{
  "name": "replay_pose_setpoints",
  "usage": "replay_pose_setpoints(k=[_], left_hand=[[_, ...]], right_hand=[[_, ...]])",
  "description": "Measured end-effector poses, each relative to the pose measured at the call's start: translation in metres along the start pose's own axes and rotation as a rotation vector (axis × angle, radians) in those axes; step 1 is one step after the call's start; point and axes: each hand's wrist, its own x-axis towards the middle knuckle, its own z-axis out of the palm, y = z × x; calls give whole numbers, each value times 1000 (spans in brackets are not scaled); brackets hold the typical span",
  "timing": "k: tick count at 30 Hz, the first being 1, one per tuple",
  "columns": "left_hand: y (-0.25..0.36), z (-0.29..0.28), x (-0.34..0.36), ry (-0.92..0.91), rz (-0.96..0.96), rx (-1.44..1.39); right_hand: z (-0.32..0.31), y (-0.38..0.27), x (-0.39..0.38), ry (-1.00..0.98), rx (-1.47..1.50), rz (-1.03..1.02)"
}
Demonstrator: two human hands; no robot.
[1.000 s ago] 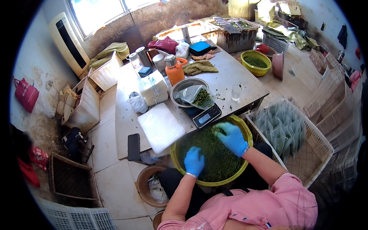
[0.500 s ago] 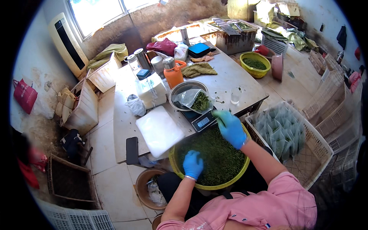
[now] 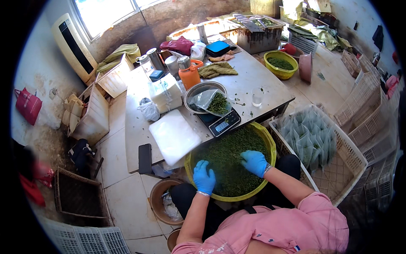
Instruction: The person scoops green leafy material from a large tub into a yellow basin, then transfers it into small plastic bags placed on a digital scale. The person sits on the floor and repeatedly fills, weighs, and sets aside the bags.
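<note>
A large yellow basin (image 3: 270, 143) sits in front of me, full of small, loose green berries or buds (image 3: 237, 180). My left hand (image 3: 204, 177), in a blue glove, lies at the basin's left side with its fingers apart. My right hand (image 3: 254, 163), also gloved in blue, reaches over the berries from the right; its fingertips are at their surface and seem slightly parted. Nothing shows in either hand. Beyond the basin, a digital scale (image 3: 224, 123) carries a metal bowl (image 3: 188, 94). A clear plastic bag (image 3: 203, 100), partly filled with the green berries, lies in the bowl.
On the table (image 3: 264, 111) are a stack of clear bags (image 3: 175, 135), a phone (image 3: 145, 158), an orange bottle (image 3: 189, 77) and a drinking glass (image 3: 256, 98). A white crate (image 3: 344, 175) of filled bags (image 3: 311, 137) stands at right. A brown bucket (image 3: 158, 199) is at lower left.
My right hand has come down from beside the scale to the berries in the basin. My left hand has shifted slightly left, its fingers more spread. The view has tilted a little.
</note>
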Motion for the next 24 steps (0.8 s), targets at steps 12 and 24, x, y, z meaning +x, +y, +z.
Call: replay_pose_setpoints(k=[12,24], left_hand=[[-4,6,-8,-260,-67,239],[-8,5,-10,-249,-78,207]], right_hand=[[-68,-36,43,405,389,-52],[-100,-57,135,649,242,-306]])
